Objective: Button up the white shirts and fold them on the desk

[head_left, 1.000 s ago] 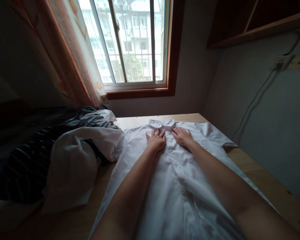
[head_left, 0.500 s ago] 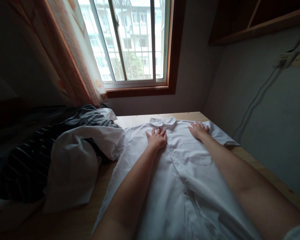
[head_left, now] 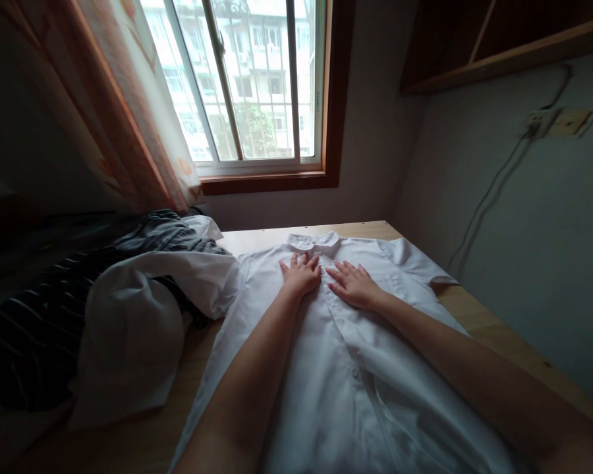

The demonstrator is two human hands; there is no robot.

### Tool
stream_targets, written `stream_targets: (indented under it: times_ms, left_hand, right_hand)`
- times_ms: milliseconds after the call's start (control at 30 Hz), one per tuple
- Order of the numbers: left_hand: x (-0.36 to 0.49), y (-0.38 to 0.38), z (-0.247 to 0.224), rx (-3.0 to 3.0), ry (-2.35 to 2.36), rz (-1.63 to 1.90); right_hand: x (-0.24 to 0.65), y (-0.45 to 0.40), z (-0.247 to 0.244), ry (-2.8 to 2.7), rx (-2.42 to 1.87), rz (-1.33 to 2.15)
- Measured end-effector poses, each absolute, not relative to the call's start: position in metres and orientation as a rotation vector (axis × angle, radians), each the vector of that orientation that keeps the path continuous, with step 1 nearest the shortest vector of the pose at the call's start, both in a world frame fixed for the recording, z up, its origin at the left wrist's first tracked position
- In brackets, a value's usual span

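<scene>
A white shirt lies front side up on the wooden table, its collar toward the window. My left hand rests flat on the shirt just below the collar, left of the button placket, fingers spread. Just right of the placket, my right hand lies on the cloth with its fingers apart, pointing toward my left hand. Neither hand holds anything. The shirt's left sleeve stretches over the dark clothes; the right one lies near the table's right edge.
Black striped clothing and other white cloth are heaped at the left. Behind the table are a barred window and an orange curtain. A cord hangs from a socket on the right wall, below a shelf.
My right hand has moved left across the shirt, from near the right shoulder to beside the placket. My left hand stays on the same part of the shirt. The view has shifted slightly.
</scene>
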State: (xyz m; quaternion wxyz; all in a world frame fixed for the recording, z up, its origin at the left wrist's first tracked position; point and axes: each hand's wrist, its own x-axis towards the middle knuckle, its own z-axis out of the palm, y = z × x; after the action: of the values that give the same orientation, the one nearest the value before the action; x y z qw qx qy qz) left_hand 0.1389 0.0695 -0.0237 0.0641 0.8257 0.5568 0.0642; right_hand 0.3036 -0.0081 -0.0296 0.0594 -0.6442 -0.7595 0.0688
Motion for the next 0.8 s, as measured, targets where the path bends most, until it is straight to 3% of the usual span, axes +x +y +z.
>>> stream_targets:
  times_ms: [400, 800]
  left_hand:
    - [0.114, 0.084, -0.022, 2.570, 1.655, 0.187]
    - [0.040, 0.098, -0.003, 2.425, 2.176, 0.041]
  right_hand:
    - [0.315, -0.050, -0.026, -2.356, -1.887, 0.238]
    - [0.315, -0.050, -0.025, -2.335, -1.862, 0.282]
